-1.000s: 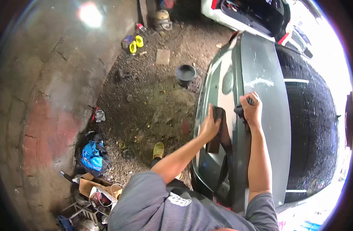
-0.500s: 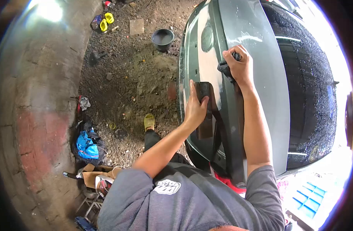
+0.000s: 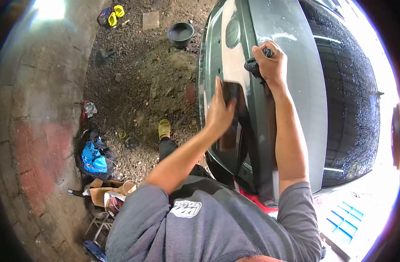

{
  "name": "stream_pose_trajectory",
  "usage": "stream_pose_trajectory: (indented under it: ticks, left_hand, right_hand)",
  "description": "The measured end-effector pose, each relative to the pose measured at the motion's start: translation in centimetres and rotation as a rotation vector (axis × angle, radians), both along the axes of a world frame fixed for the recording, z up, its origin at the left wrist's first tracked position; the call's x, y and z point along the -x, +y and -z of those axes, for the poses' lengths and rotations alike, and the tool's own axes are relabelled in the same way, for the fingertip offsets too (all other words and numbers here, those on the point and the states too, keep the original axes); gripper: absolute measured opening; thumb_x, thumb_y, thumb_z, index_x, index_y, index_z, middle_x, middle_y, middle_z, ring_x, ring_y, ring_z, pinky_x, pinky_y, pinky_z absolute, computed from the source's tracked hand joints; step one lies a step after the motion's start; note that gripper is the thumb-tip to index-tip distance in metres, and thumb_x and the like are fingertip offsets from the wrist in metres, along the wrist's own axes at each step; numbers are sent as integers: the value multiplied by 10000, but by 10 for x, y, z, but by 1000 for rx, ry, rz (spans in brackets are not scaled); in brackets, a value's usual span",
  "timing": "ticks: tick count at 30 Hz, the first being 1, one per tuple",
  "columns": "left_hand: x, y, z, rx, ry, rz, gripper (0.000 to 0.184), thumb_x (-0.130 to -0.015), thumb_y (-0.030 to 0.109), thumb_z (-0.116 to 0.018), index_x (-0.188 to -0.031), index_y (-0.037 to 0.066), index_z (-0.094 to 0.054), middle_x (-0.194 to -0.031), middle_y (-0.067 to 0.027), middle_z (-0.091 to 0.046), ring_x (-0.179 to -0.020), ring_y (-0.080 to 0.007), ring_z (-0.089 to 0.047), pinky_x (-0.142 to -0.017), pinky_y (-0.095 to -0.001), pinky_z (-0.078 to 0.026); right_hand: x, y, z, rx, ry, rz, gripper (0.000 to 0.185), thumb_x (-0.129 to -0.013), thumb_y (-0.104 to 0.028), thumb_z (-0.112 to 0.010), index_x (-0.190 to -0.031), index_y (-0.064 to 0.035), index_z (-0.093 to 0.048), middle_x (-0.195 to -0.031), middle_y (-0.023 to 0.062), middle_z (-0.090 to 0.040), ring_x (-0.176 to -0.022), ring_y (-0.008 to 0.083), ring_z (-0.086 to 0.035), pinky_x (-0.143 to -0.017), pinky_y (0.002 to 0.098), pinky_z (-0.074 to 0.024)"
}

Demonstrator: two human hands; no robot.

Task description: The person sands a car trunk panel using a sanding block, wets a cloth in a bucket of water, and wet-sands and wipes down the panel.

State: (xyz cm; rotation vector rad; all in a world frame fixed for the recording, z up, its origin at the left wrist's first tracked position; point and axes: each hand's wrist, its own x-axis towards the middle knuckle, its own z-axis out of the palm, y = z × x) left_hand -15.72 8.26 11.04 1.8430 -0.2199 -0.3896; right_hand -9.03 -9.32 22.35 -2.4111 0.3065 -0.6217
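Note:
My left hand (image 3: pixel 219 114), blurred by motion, is on the car's rear panel. Its fingers and thumb flank a dark rectangular block (image 3: pixel 231 91), whose exact kind I cannot make out. Beside it a pale beige patch (image 3: pixel 230 61) runs along the grey-green panel. Farther up, my right hand (image 3: pixel 272 65) is closed around a crumpled black cloth (image 3: pixel 253 68), resting near the ridge of the trunk lid (image 3: pixel 296 96). Streaks of water shine on the lid.
A dark bucket (image 3: pixel 181 36) stands on the gravel left of the car. Yellow shoes (image 3: pixel 115 16), a blue bag (image 3: pixel 94 160) and a cardboard box (image 3: pixel 99 194) lie along the wall. The wet rear window (image 3: pixel 348 87) is to the right.
My view has shifted slightly, so the bucket and car appear higher. My left hand has moved a little up along the panel. My right hand stays near the ridge with the cloth.

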Motion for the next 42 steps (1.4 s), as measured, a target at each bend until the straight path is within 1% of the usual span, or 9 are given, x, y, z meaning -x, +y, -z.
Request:
stream_pose_trajectory:
  ticks: [5, 10, 17, 21, 23, 28, 31, 37, 42]
  left_hand:
    - [-122, -31, 26, -75, -45, -45, 922, -960, 303, -648, -1616, 32, -60, -1216, -376, -627, -1076, -515, -648, -902, -532, -520]
    - [26, 1, -1, 73, -112, -15, 934, -967, 136, -643, -1632, 68, 8, -1576, -342, -322, -1413, -500, -406, -1136, -489, -389]
    - [-116, -26, -1, -74, 51, 5, 882, -979, 211, -634, -1613, 14, -53, -1239, -379, -599, -1103, -500, -633, -915, -526, -512]
    - [-52, -14, 1, -50, -87, -11, 922, -963, 239, -657, -1620, 38, -43, -1265, -358, -616, -1110, -510, -637, -909, -528, -525]
    - [16, -10, 20, 2, -535, -151, 929, -952, 195, -670, -1624, 50, -46, -1277, -359, -610, -1125, -512, -632, -912, -534, -521]
    - [-70, -18, 3, -62, 50, -13, 910, -936, 196, -681, -1613, 42, -92, -1252, -362, -620, -1144, -509, -627, -950, -539, -508]
    - [-120, -27, 11, -164, -129, -44, 922, -962, 292, -644, -1614, 28, -48, -1085, -340, -676, -951, -499, -679, -793, -557, -545]
    - [23, 3, 7, 89, -113, -16, 923, -960, 128, -660, -1628, 67, -25, -1512, -365, -403, -1422, -486, -402, -1166, -490, -354]
    - [-109, -25, 21, -97, -33, -31, 901, -944, 255, -662, -1610, 34, -97, -1274, -361, -611, -1151, -506, -625, -946, -529, -513]
  right_hand:
    - [2, 2, 1, 0, -24, 30, 290, -826, -254, -720, -823, 18, -621, -865, 136, -628, -760, 268, -573, -772, 343, -497]
    - [0, 0, -1, -21, 15, 10, 286, -839, -256, -718, -836, 16, -632, -894, 137, -642, -792, 278, -595, -794, 346, -498]
    - [3, 6, -4, -6, 6, 46, 289, -839, -271, -713, -842, 12, -653, -906, 143, -658, -793, 287, -618, -788, 355, -506]
    - [-2, 6, -4, -5, -10, 34, 289, -835, -279, -709, -854, 6, -666, -930, 141, -671, -811, 291, -627, -797, 357, -509]
    - [0, 2, 0, -6, -18, 29, 290, -833, -283, -706, -857, 4, -671, -943, 141, -677, -815, 294, -631, -802, 359, -512]
    - [1, 2, 0, -5, 1, 29, 292, -830, -286, -708, -863, 2, -676, -951, 143, -679, -829, 301, -633, -812, 361, -513]
    - [4, 3, 0, -9, 23, 51, 287, -829, -281, -710, -866, 2, -677, -946, 144, -679, -828, 303, -634, -810, 363, -513]
    - [-2, -2, 4, -10, -14, 14, 288, -831, -280, -714, -868, 3, -672, -939, 151, -671, -826, 305, -634, -806, 366, -513]
    - [-1, 1, -1, -8, -1, 22, 280, -835, -273, -715, -873, 1, -674, -948, 152, -669, -833, 299, -636, -807, 358, -512]
